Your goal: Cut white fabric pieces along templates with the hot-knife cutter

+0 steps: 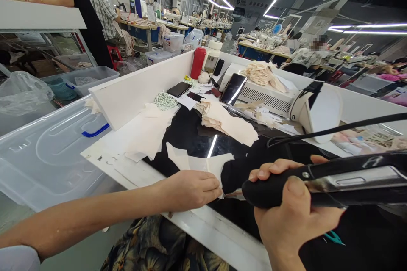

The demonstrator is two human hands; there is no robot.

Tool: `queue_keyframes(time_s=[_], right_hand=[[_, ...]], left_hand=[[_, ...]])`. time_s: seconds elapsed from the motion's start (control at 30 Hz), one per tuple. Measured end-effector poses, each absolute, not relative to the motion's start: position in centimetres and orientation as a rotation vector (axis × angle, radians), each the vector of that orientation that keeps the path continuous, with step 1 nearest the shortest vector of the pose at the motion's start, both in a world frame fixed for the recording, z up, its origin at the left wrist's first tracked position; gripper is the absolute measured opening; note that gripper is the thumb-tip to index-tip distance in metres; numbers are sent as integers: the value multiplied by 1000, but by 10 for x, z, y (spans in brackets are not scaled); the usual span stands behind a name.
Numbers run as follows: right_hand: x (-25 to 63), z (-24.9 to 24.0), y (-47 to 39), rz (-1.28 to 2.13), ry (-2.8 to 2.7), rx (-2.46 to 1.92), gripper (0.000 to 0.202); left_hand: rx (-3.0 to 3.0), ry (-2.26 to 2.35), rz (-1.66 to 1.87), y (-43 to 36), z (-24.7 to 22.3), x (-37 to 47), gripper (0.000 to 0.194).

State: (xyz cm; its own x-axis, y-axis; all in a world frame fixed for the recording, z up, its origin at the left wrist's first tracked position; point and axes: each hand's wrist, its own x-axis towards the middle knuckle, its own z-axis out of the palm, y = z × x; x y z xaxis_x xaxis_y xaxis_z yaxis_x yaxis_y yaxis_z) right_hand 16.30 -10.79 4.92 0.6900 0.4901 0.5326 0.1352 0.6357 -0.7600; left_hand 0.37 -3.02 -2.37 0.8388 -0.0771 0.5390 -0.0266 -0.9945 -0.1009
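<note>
My left hand (190, 189) lies at the near edge of a cream cut fabric piece (199, 163) on the black work surface (232, 190). Its fingers are pressed together on the fabric's right corner. My right hand (294, 211) is wrapped round a thick black hand tool (273, 188) with a silvery lever or plate along its side. The tool's narrow metal tip (234, 195) points left, right beside my left fingertips; whether it touches the fabric I cannot tell. A stack of cream fabric pieces (227, 123) lies behind, and more pieces (151, 131) lie to the left.
A black cable (343, 127) crosses at right. Behind are a phone (233, 89), a white vented box (263, 97), a red bottle (198, 63) and a white lamp-like shade (321, 110). Teal snips (333, 237) lie under my right wrist. A clear bin (54, 148) stands left; people work beyond.
</note>
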Motion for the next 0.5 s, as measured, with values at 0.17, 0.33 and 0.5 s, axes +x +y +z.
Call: queue_keyframes(time_s=[0.17,0.33,0.5], right_hand=[[163,51,-108,238,-788,-864,42],[160,51,-107,253,-804,-856,45],[160,50,-107,251,-811,-866,46]], left_hand=[[-2898,90,-890,-30,-23,3,20],[-2905,78,-863,-30,-22,4,18],[-2925,91,-882,-28,-25,4,21]])
